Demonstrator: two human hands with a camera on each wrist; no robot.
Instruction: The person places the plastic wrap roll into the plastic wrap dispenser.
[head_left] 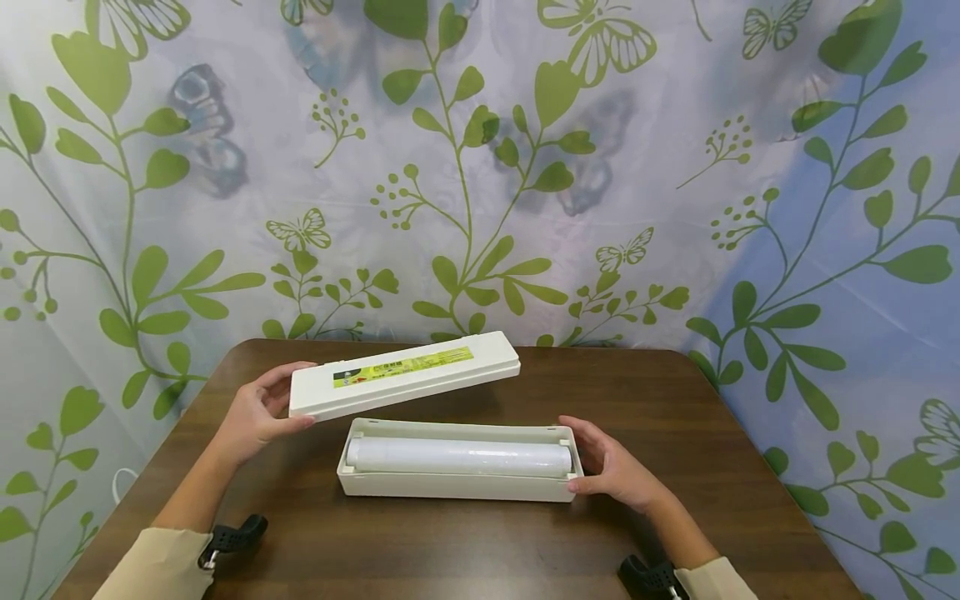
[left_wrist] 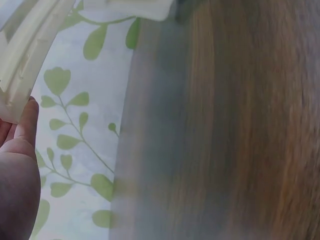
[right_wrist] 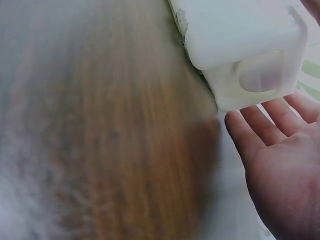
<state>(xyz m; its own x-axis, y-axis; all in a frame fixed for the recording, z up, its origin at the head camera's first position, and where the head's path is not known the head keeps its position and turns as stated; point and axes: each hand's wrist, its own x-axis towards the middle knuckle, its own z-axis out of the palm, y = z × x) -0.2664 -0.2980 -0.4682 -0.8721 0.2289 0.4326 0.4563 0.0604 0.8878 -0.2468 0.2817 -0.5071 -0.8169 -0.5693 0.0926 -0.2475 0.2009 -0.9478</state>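
Observation:
In the head view my left hand (head_left: pixel 258 415) holds up a white lid (head_left: pixel 408 385) by its left end, thumb below and fingers behind. The lid is raised and tilted, its right end higher, with a green-yellow label on top. Below it on the table is the uncovered white plastic wrap box (head_left: pixel 457 487), with a roll of plastic wrap (head_left: pixel 457 457) lying in it. Around the box's right end is my right hand (head_left: pixel 617 468), thumb at the front corner and fingers at the back corner. The right wrist view shows the box end (right_wrist: pixel 227 90) with its cutout close to the fingertips.
The brown wooden table (head_left: pixel 697 417) extends around the box. Behind it hangs a pale curtain (head_left: pixel 510 192) printed with green leaves and butterflies. A black strap mount (head_left: pixel 236 533) sits at the left wrist, another mount (head_left: pixel 648 575) at the right.

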